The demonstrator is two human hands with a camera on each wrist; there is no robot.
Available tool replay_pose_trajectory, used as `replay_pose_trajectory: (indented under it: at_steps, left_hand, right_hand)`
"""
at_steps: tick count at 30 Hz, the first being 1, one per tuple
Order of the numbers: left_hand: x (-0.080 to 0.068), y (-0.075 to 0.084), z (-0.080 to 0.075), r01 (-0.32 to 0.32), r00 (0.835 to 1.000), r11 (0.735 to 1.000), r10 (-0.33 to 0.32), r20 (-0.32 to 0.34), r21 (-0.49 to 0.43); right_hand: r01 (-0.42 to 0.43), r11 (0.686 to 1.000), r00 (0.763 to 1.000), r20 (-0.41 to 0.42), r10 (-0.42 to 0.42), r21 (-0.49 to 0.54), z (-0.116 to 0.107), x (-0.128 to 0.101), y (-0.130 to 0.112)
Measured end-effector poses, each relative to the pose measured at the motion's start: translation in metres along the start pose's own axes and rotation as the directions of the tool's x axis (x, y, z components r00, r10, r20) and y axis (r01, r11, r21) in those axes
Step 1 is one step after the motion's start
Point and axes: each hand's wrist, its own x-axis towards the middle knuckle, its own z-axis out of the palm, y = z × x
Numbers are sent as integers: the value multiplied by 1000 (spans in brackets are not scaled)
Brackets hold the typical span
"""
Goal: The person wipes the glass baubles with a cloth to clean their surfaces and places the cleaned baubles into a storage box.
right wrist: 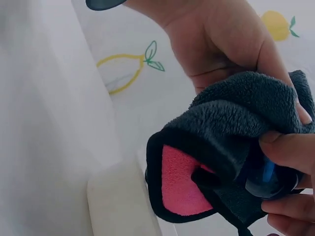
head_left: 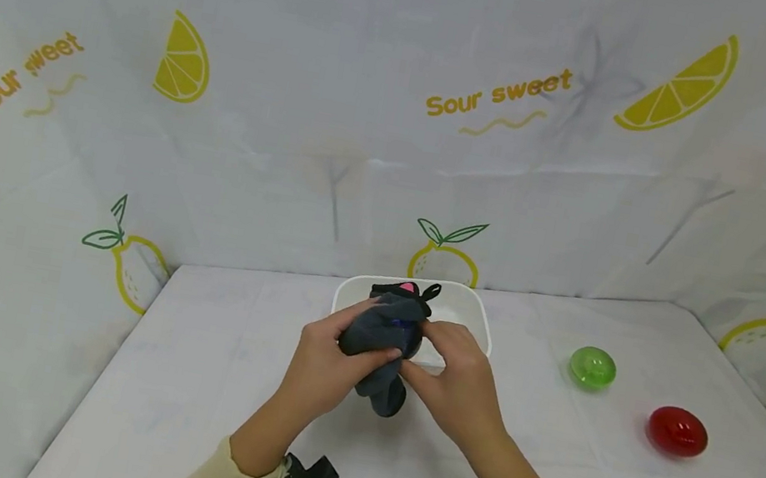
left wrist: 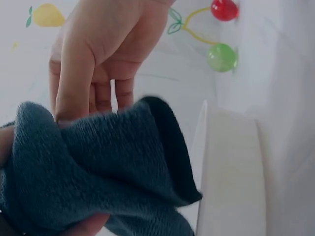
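Note:
Both hands meet in front of me round a dark grey fleecy cloth with black trim, a hanging loop and a pink side. My left hand grips the cloth, with its thumb across the front. A glossy dark blue rounded object shows in a fold of the cloth, partly covered. My right hand pinches this object from the right, thumb and fingers on either side of it in the right wrist view. Lower folds of the cloth hang beneath the hands.
A white rectangular tub stands just behind the hands, partly hidden by them and the cloth. To the right on the white-covered table lie a shiny green rounded piece and a shiny red one. A lemon-print sheet hangs behind.

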Motion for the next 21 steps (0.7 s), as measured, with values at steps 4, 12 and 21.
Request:
replay_pose_trajectory:
  at_steps: [4,12,21]
  left_hand:
    - [3,-1,-6,76,997,992,-74,28,-104]
    - [8,-3,-18,152,988,930,-138,66,-335]
    - [7,-4,-13,165,986,920,-158,48,-356]
  right_hand:
    - [-138,963,990,67,126,233,-3,1,1]
    - [-459,638,888,303,345,618,-8,4,3]
    - [-267,795,964,157,216,545,-4,1,3]
